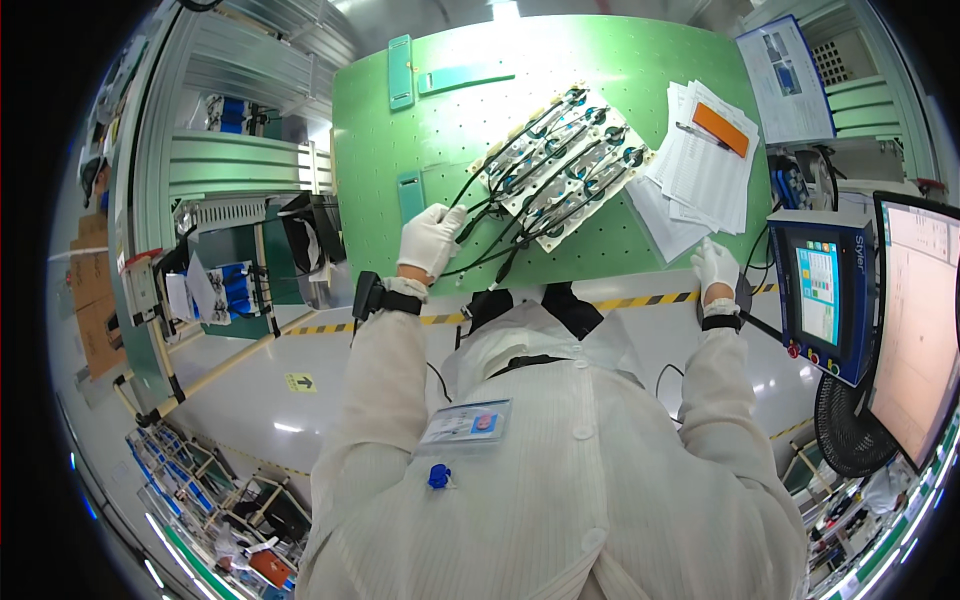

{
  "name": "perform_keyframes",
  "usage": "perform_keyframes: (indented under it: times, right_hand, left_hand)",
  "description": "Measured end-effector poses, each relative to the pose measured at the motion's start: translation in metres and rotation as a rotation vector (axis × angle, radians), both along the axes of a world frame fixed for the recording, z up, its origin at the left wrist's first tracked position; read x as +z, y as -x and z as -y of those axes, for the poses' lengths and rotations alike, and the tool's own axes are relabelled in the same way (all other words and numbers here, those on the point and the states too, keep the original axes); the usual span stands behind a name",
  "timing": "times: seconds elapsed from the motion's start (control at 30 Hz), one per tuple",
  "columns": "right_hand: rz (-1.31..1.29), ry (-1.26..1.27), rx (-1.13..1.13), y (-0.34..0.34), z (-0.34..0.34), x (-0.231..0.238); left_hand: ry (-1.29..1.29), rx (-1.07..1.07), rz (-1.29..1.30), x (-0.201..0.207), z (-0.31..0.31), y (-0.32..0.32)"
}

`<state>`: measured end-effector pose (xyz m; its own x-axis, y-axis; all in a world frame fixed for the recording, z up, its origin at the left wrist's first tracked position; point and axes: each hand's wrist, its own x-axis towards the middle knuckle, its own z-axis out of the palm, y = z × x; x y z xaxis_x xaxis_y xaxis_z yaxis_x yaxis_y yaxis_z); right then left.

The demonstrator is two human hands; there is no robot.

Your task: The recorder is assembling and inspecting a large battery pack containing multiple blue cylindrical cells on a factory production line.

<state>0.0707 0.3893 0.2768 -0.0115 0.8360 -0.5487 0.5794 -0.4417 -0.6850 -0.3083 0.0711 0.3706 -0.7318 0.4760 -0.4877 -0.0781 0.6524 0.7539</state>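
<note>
In the head view, looking down from the person's head, a green tabletop (560,50) dotted with small holes stands before a person in a pale striped work coat (540,450). The left hand (428,243), in a white glove, is at the near left part of the tabletop, its grip closed at the fingertips on black cables (508,262). These run up and to the right across a pale assembly (568,172), which lies slantwise near the middle of the tabletop and carries rows of round dark parts. Just beside the left wrist I see a black device (368,295). The right hand (715,265), also gloved, is at the near right edge of the tabletop, just below loose papers (705,190); I cannot tell whether its grip is open or closed. On the papers lie an orange rectangular object (721,130) and, beside it, a pen (703,136). Three teal bars lie toward the left: an upright one (400,73), a long one (466,78) and a short one (411,195) near the left hand. To the right stand a blue control box (819,290) with a lit screen, a large monitor (915,320) and a black fan (850,425). Yellow-and-black striped tape (640,300) crosses the floor.
</note>
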Motion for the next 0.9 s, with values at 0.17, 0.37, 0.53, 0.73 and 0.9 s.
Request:
perform_keyframes:
  times: [0.17, 0.37, 0.53, 0.73, 0.9]
  right_hand:
    - [-0.136, -0.03, 0.177, 0.052, -0.013, 0.037]
    - [-0.232, -0.068, 0.312, 0.112, -0.02, 0.081]
    - [-0.218, -0.219, 0.484, 0.149, -0.042, 0.087]
    - [-0.031, -0.429, 0.659, 0.193, -0.064, 0.077]
    - [0.217, -0.69, 0.873, 0.223, -0.056, 0.068]
  left_hand:
    - [0.041, -0.077, -0.201, -0.021, 0.023, 0.007]
    - [0.284, 0.016, -0.443, -0.061, 0.05, -0.002]
    - [0.325, 0.009, -0.772, -0.074, 0.051, -0.021]
    - [0.003, 0.068, -0.857, -0.022, 0.01, -0.069]
    - [-0.072, 0.074, -0.729, -0.025, -0.011, -0.074]
